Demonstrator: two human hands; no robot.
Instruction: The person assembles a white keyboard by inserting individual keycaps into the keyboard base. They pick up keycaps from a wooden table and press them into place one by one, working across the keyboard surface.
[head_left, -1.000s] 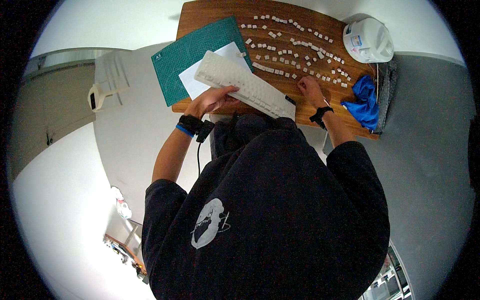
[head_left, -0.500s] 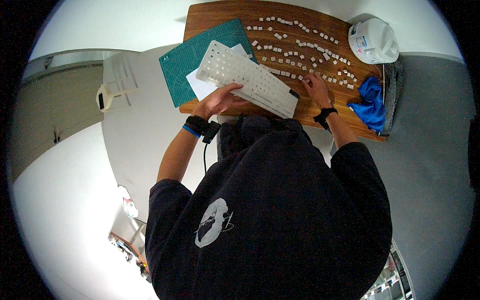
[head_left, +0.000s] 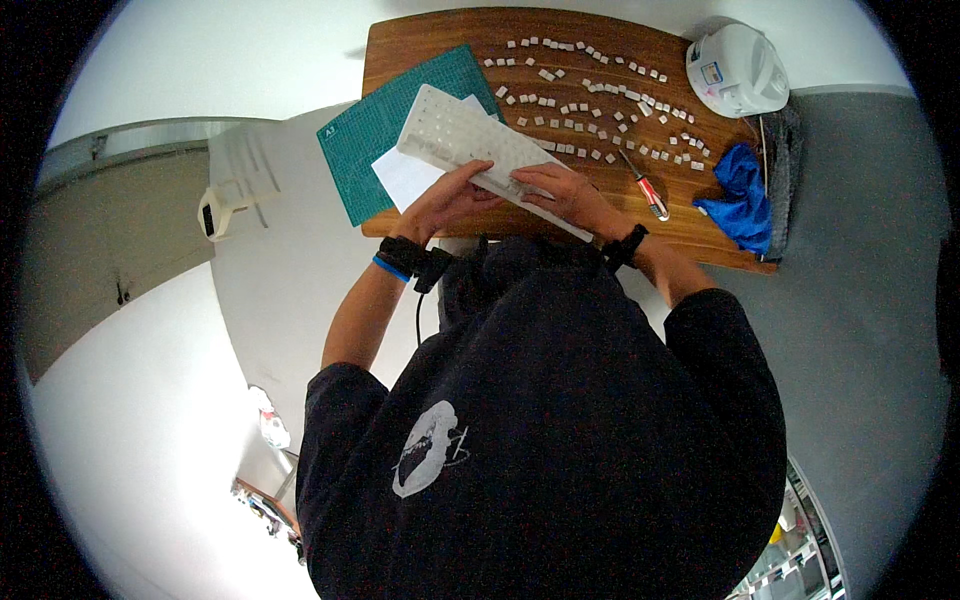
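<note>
Wooden desk (head_left: 420, 40) carrying scattered white keycaps (head_left: 590, 105); screwdriver (head_left: 645, 190) lying near blue cloth (head_left: 740, 195). Keycaps seemingly all pulled, white keyboard (head_left: 465, 140) lying bare. Left hand (head_left: 450, 198) and right hand (head_left: 560, 190) both gripping keyboard's near edge, holding it over green cutting mat (head_left: 385, 120) and paper.

One keyboard (head_left: 470, 145), one screwdriver (head_left: 643, 187), one helmet (head_left: 737, 69) (keycaps (head_left: 590, 105) too many to count).

Bright, even indoor light, soft shadows, sharp centre, strong fisheye bending and black corners at the rim.
</note>
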